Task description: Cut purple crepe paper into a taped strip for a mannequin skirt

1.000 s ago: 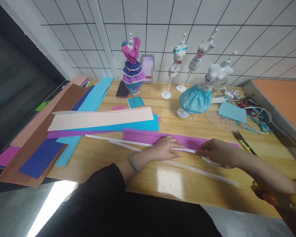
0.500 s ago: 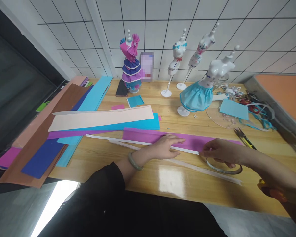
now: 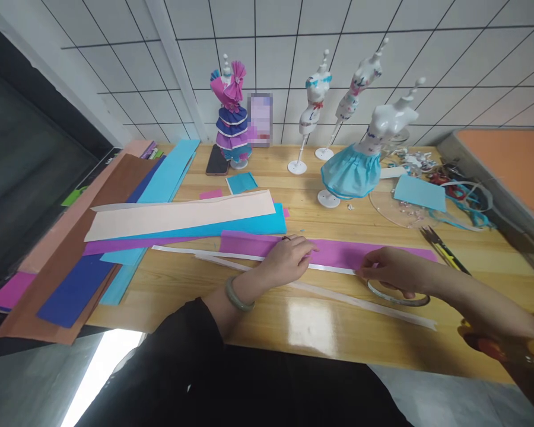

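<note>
A long purple paper strip (image 3: 338, 254) lies across the middle of the wooden table. White tape (image 3: 331, 268) runs along its near edge and past its left end. My left hand (image 3: 288, 259) rests on the strip and tape with fingers bent a little apart, grasping nothing. At the strip's right part, my right hand (image 3: 389, 270) is closed, pinching the white tape beside its roll. The thin tape roll (image 3: 398, 301) shows as a ring under that hand, partly hidden by the fingers. A pale loose strip (image 3: 365, 303) lies nearer me, passing beneath my left forearm.
Paper sheets in several colours, such as a brown sheet (image 3: 115, 178) and a cream strip (image 3: 182, 216), are piled at left. Small dress forms stand behind, one in a blue skirt (image 3: 351, 172). Black-and-yellow tweezers or pliers (image 3: 445, 250) and a blue card (image 3: 420, 193) lie at right.
My left hand's fingers have drawn in from a stretched position and moved slightly left. My right hand shifted a little right with the tape, whose roll now shows more fully below it.
</note>
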Demonstrator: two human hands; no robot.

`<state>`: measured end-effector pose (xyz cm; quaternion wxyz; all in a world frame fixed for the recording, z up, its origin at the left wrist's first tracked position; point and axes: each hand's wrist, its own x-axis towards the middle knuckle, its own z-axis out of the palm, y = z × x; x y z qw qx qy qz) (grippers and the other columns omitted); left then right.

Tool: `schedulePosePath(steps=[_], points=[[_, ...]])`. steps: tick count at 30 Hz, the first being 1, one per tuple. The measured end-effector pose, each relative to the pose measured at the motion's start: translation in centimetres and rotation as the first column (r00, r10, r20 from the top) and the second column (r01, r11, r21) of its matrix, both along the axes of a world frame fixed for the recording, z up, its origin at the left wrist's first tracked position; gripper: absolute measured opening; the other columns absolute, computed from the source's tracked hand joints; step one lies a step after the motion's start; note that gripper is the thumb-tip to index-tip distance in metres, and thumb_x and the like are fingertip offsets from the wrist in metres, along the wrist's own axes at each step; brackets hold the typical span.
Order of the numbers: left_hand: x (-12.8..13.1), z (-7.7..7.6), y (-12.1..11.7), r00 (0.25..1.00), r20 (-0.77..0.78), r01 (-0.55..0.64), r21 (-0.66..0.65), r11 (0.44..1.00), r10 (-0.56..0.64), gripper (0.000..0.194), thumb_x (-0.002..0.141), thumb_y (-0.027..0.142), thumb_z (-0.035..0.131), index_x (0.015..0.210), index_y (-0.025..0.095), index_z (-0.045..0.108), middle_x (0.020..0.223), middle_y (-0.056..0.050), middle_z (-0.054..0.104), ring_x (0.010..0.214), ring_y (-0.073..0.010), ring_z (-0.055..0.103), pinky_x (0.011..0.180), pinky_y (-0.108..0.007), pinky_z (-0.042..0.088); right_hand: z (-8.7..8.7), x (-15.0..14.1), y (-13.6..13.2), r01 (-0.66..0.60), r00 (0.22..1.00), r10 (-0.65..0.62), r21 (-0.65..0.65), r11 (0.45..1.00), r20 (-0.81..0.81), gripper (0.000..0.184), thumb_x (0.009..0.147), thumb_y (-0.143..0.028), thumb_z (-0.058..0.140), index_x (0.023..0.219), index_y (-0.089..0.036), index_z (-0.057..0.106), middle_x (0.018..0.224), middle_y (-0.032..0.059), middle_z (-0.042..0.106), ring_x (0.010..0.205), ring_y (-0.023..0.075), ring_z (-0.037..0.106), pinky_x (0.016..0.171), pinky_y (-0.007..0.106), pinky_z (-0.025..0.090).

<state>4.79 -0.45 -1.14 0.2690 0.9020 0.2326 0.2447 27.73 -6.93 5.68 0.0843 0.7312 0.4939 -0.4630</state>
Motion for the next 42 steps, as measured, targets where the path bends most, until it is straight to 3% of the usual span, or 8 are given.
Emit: schedulePosePath(steps=[4,11,16,32,42], points=[[-0.1,-0.1,-0.2,0.993,-0.112,0.040,-0.006,0.999,-0.040,0.012,0.085,0.024,0.051,0.093,0.018,0.058,0.095,-0.003,0.064,0.090,-0.0153,0.058,0.078,-0.027,0.043,-0.1,0.2,0.1,-0.056,0.998,0.056,0.002,0.998,0.043,0.020,0.078,-0.036,0.052,0.072,-0.018,0.058,0.043,-0.0047,0.042,0.031,0.0072,0.036,0.033,0.021,0.031],[0.0,-0.2,-0.2,0.974,-0.221,0.059,0.031,0.998,-0.050,0.016,0.085,0.032,0.053,0.092,0.019,0.059,0.095,-0.003,0.064,0.088,-0.0155,0.058,0.076,-0.027,0.041,-0.9,0.5,0.3,-0.052,0.997,0.053,-0.015,0.999,0.058,0.019,0.079,-0.033,0.050,0.069,-0.018,0.055,0.044,-0.0048,0.040,0.032,0.0073,0.035,0.034,0.022,0.032],[-0.1,-0.3,-0.3,0.974,-0.217,0.072,0.045,0.996,-0.061,0.017,0.086,0.034,0.052,0.092,0.020,0.060,0.094,-0.002,0.063,0.088,-0.0147,0.057,0.074,-0.027,0.040,-1.3,0.9,0.7,-0.004,0.999,0.006,-0.048,0.999,0.036,0.019,0.078,-0.035,0.052,0.068,-0.019,0.053,0.046,-0.0050,0.039,0.034,0.0072,0.035,0.035,0.022,0.034],[-0.1,-0.4,-0.3,0.974,-0.220,0.058,0.022,0.998,-0.052,0.018,0.087,0.032,0.052,0.089,0.024,0.067,0.087,0.000,0.061,0.080,-0.0118,0.057,0.070,-0.026,0.036,-2.1,1.7,1.2,-0.024,0.999,0.023,-0.043,0.999,-0.022,0.024,0.076,-0.039,0.055,0.063,-0.019,0.051,0.047,-0.0051,0.037,0.037,0.0076,0.036,0.035,0.022,0.034],[0.0,-0.4,-0.3,0.975,-0.217,0.055,0.027,0.998,-0.048,0.017,0.086,0.031,0.054,0.087,0.023,0.069,0.084,0.000,0.061,0.080,-0.0117,0.057,0.069,-0.026,0.037,-3.5,2.2,1.6,-0.032,0.998,0.034,-0.044,0.999,0.044,0.027,0.073,-0.041,0.056,0.060,-0.019,0.047,0.046,-0.0056,0.037,0.035,0.0064,0.035,0.034,0.021,0.029]])
